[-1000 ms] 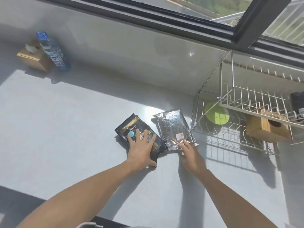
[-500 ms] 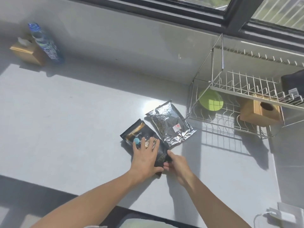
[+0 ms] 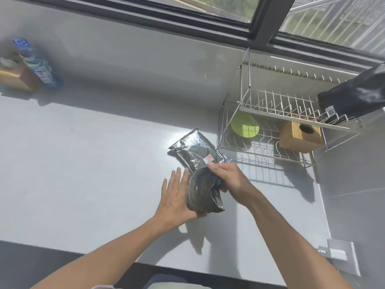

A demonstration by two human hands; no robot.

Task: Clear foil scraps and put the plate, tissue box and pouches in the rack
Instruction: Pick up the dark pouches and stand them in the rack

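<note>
The dark pouch [image 3: 201,191] sits just below the centre of the frame, lifted off the counter [image 3: 83,174] and bent over on itself. Your right hand [image 3: 228,179] pinches its upper edge between thumb and fingers, closed on the packet. Your left hand [image 3: 177,198] lies flat with the fingers spread, its palm against the pouch's left side and lower corner.

Just above your hands, the silver pouch [image 3: 195,150] rests flat on the counter, its lower end touching the dark one. To the right of it stands the wire rack [image 3: 270,113]. On the rack's lower shelf you see the green plate [image 3: 244,126] leaning at the left and the wooden tissue box [image 3: 301,135] at the right. On the upper shelf, at the right edge of the frame, a black bag [image 3: 354,97] leans.

In the upper left of the frame, a blue bottle [image 3: 37,63] stands beside a second wooden box [image 3: 14,77] against the wall.
</note>
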